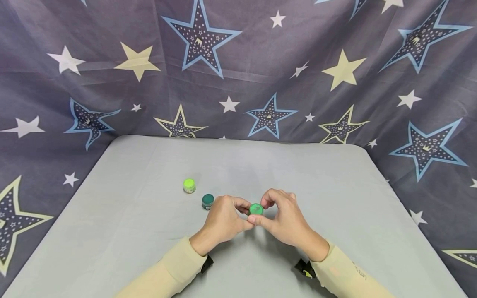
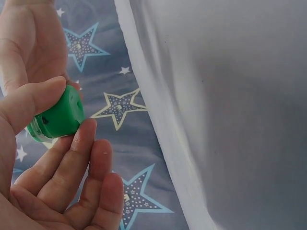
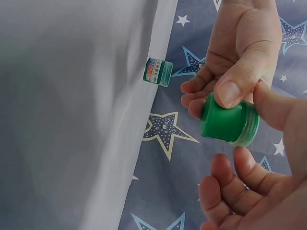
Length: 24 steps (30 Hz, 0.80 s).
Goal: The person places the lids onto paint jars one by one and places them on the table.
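A small green paint pot (image 1: 256, 209) with a clear lid is held upright over the table between both hands. My left hand (image 1: 226, 219) grips the green body, its thumb on one side and fingers on the other, as the left wrist view shows. The thumb and index finger of my right hand (image 1: 286, 215) pinch at the clear lid (image 3: 250, 125); the other fingers are bent below it. Beyond the left hand stand a dark green pot (image 1: 208, 201), its label visible in the right wrist view, and a yellow-green pot (image 1: 189, 186).
A pale grey cloth covers the table (image 1: 149, 231). Behind and beside it hangs a dark curtain (image 1: 242, 54) with stars. Dark straps (image 1: 306, 269) sit at the sleeve cuffs.
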Each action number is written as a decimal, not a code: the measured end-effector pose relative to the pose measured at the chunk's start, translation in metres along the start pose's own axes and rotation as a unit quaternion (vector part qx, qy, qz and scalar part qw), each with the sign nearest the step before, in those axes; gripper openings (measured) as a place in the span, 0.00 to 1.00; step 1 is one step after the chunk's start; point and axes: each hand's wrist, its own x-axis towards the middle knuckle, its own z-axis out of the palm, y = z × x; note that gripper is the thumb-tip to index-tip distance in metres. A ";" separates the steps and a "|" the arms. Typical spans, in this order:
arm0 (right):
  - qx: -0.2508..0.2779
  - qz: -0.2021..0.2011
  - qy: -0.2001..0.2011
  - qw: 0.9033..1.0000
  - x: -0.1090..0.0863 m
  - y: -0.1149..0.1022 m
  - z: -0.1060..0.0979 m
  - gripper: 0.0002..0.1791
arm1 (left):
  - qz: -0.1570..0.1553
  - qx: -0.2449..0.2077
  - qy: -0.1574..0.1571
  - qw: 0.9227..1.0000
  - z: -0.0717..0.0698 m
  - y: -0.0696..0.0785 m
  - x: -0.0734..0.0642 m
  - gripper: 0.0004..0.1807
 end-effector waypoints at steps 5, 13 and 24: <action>0.006 -0.003 -0.005 1.000 0.000 -0.001 -0.003 0.24 | -0.004 -0.005 -0.001 1.000 0.000 -0.001 0.000 0.11; 0.025 -0.058 -0.020 0.998 0.000 0.000 -0.007 0.24 | -0.003 0.009 -0.001 1.000 -0.002 -0.001 -0.001 0.12; 0.028 -0.066 -0.028 0.997 0.001 -0.003 -0.006 0.19 | -0.004 0.005 -0.010 1.000 -0.003 0.000 -0.002 0.11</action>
